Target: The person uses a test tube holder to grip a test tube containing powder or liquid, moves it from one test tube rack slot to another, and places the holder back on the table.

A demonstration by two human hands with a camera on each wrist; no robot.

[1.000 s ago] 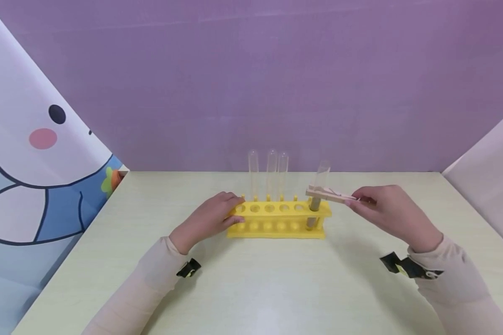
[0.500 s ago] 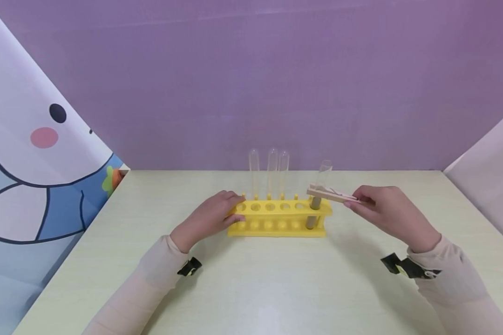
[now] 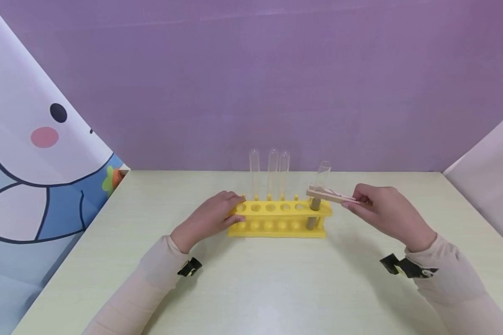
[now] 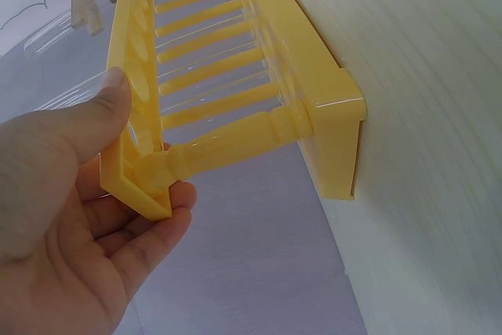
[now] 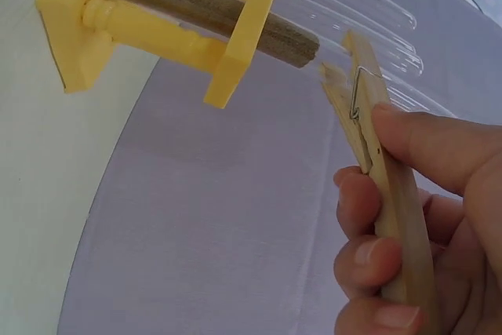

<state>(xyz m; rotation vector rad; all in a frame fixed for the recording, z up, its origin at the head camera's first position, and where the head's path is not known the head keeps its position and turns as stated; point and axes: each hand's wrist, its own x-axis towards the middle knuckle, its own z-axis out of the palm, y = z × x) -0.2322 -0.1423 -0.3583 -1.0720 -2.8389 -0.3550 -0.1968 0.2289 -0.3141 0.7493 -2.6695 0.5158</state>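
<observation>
At the left end of a yellow test tube rack [image 3: 276,209], my left hand [image 3: 209,216] grips the top plate, thumb on one side and fingers on the other, as the left wrist view shows. In the rack's right end hole stands a glass test tube [image 3: 323,174], leaning slightly right, its lower part filled with grey-brown material [image 5: 212,13]. My right hand [image 3: 387,211] holds a wooden test tube clamp [image 5: 392,162] by its handle. The clamp's jaws are at the tube just above the material; how tightly they hold it I cannot tell.
Three clear test tubes [image 3: 272,167] stand upside down on pegs along the rack's back edge. The rack rests on a pale table [image 3: 268,279]. Behind it rises a purple backdrop [image 3: 251,93], with a cartoon-printed cloth [image 3: 21,186] at the left.
My right hand and wrist have shifted very slightly left. The left hand, the rack and the tubes look the same.
</observation>
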